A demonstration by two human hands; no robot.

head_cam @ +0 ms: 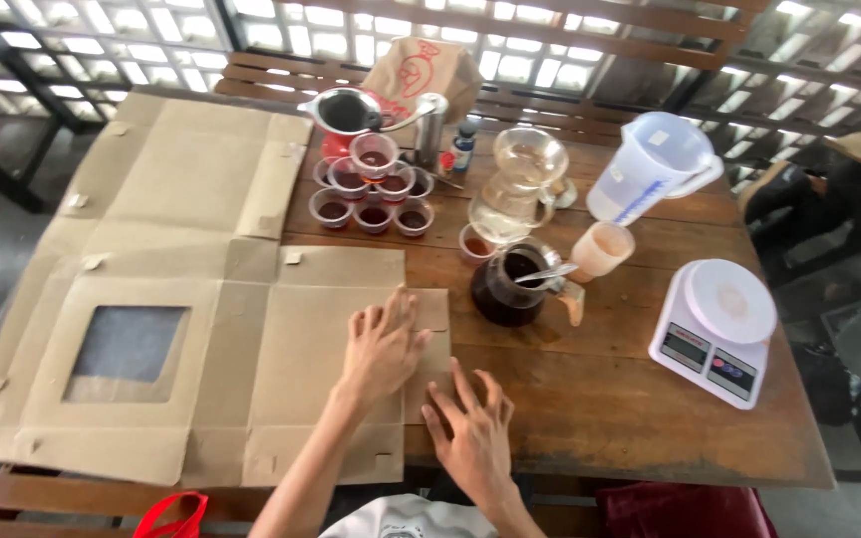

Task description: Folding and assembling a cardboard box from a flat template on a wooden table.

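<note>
Pressing flat with fingers spread, the left hand (383,344) lies on the unfolded brown cardboard box (191,299) covering the left of the slatted wooden table (600,399); the right hand (470,433), also splayed, rests at its near right edge. Just right stands a round glass carafe (510,289) of dark liquid.

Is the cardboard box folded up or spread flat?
Spread flat: the cardboard box lies unfolded across the table, both hands pressing its flap.

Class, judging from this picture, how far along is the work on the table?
Done: small cups hold dark liquid. In hand: the left hand and right hand press flat on the unfolded cardboard. Left: the glass pot is still part full, and one cup sits apart.
</note>
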